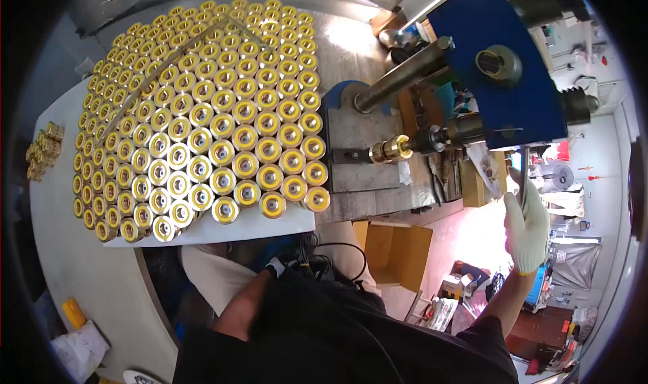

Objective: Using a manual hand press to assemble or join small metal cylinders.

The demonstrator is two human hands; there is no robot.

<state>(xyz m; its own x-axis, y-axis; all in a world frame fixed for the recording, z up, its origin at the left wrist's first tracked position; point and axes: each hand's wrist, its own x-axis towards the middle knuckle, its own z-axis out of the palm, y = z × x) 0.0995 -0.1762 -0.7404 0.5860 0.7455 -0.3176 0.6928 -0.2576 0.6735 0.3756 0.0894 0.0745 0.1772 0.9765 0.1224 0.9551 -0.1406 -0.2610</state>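
My right hand, in a pale knitted glove, is closed round the metal lever of a bench press with a blue head. Under the press's spindle, a brass cylindrical fitting with a yellow ring stands on the metal base, right against the spindle's tip. Down by my lap is my left hand, gloved in white and mostly hidden, close to some dark cables. Its fingers do not show clearly.
Many brass fittings with yellow rings stand in close rows left of the press, a thin strip lying across them. A smaller cluster sits far left. Pliers lie right of the base; an open wooden box is below the bench.
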